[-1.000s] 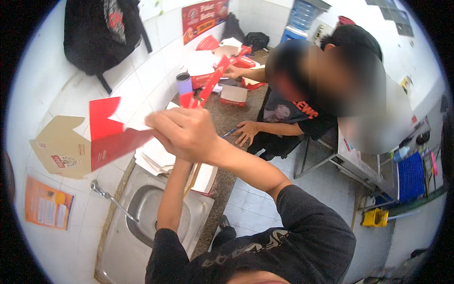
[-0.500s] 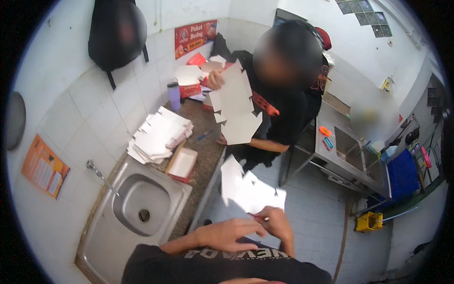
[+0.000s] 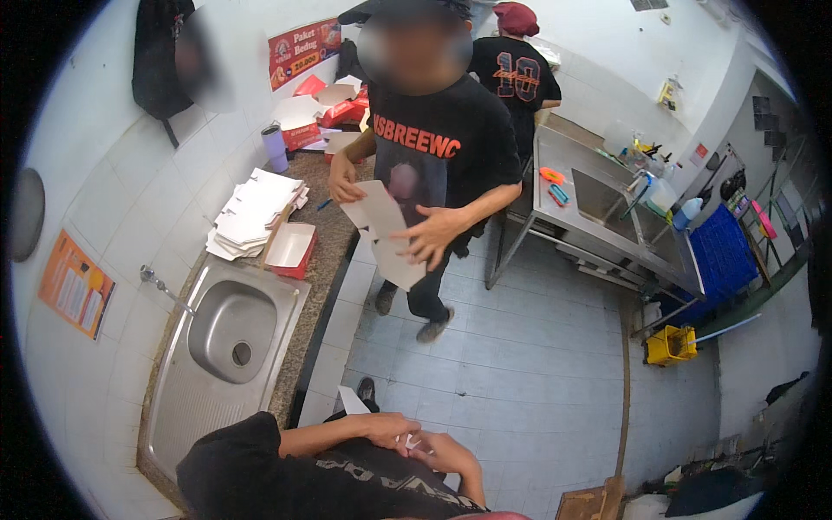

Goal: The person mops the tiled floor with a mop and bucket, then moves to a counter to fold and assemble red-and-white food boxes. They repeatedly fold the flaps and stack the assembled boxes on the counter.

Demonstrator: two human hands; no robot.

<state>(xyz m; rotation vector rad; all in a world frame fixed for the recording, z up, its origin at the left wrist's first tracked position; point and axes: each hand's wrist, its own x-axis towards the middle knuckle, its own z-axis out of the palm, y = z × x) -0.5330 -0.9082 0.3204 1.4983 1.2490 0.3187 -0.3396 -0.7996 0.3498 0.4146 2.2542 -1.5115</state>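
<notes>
Biggest first: I get a pale grey tiled floor (image 3: pixel 511 373) across the middle. Along the left wall runs a long, speckled brown stone surface (image 3: pixel 305 314), with a brushed stainless steel sink (image 3: pixel 184 433) set in its near end. On the right stands a stainless steel surface (image 3: pixel 548 205) with its own basin.

Across from my wearer, a co-worker in a black T-shirt (image 3: pixel 444 156) stands beside the stone surface; behind, a second person in a black shirt and dark red cap (image 3: pixel 520 78) is partly hidden.

Past the sink I log a messy stack of flat white cardboard sheets (image 3: pixel 254 214). An open red carton with a white inside (image 3: pixel 292 250) sits just beside it. Heaped red-and-white cartons (image 3: pixel 301 136) fill the far end, a lilac tumbler with a dark lid (image 3: pixel 275 149) near them.

The co-worker has a notched white cardboard sheet (image 3: pixel 376 212) between both hands, above the floor.

My wearer's left hand (image 3: pixel 392 428) and right hand (image 3: pixel 445 455) meet low, close to the body. Grip on both: fingers curled in, pinching a small white cardboard piece (image 3: pixel 408 441). A white corner (image 3: pixel 353 400) pokes out beyond the left forearm; same sheet or not, I can't tell.

Smallest: a thin blue pen (image 3: pixel 325 204) near the stack.
</notes>
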